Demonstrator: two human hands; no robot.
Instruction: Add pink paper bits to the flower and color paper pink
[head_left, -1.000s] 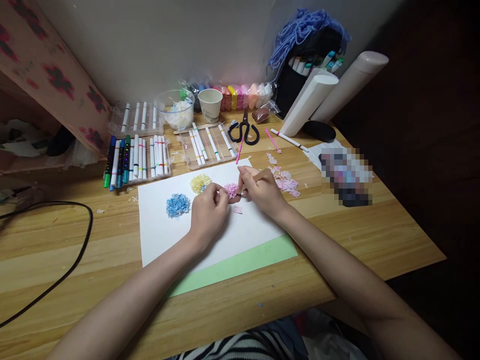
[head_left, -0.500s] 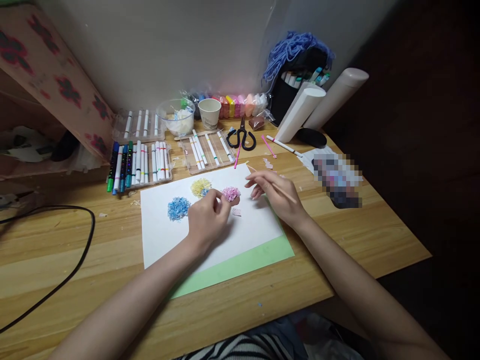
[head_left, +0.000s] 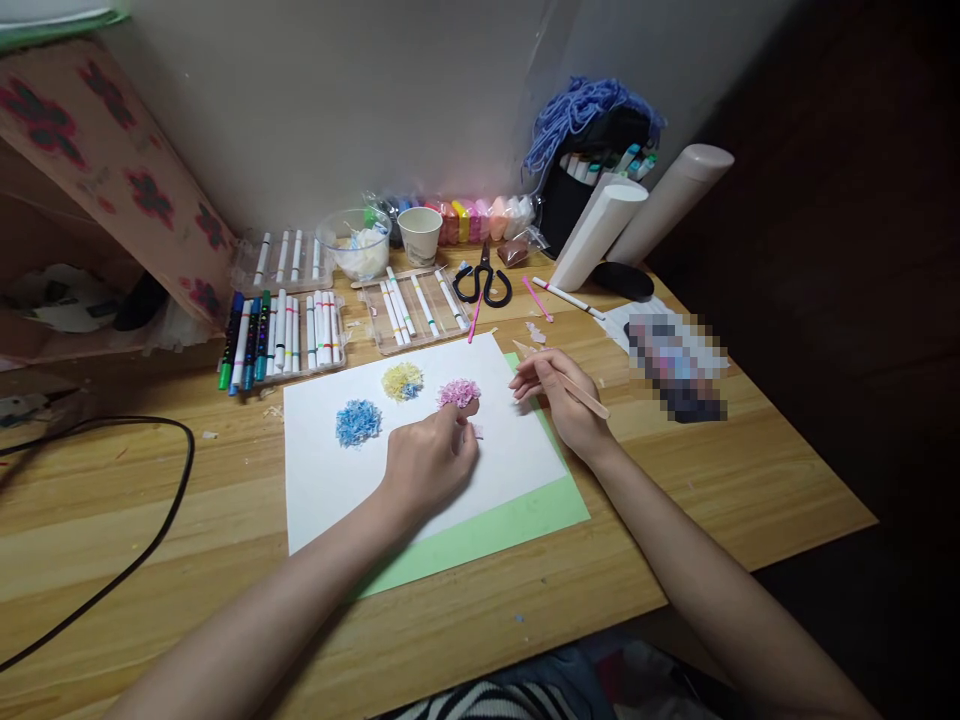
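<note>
White paper (head_left: 322,510) lies over a green sheet (head_left: 480,540) on the wooden table. On it are three round patches of tiny shreds: a blue patch (head_left: 358,424), a yellow patch (head_left: 397,378) with a bit of blue in it, and a pink patch (head_left: 457,391). My left hand (head_left: 429,452) is closed just below the pink patch, its fingertips at the patch's lower edge; whatever they pinch is hidden. To the right, my right hand (head_left: 568,400) holds a thin flat wooden stick (head_left: 589,396) slanting across it, above the paper's right side.
Behind the paper are marker trays (head_left: 409,312), black-handled scissors (head_left: 484,285), a paper cup (head_left: 420,235) and a clear bowl (head_left: 354,245). A white bottle (head_left: 600,235) stands at the back right, near a pixelated object (head_left: 675,365). A black cable (head_left: 176,500) curves at left.
My left hand has come down a little, baring more of the pink patch. My right hand has shifted slightly right with the wooden stick. The camera view has tilted slightly.
</note>
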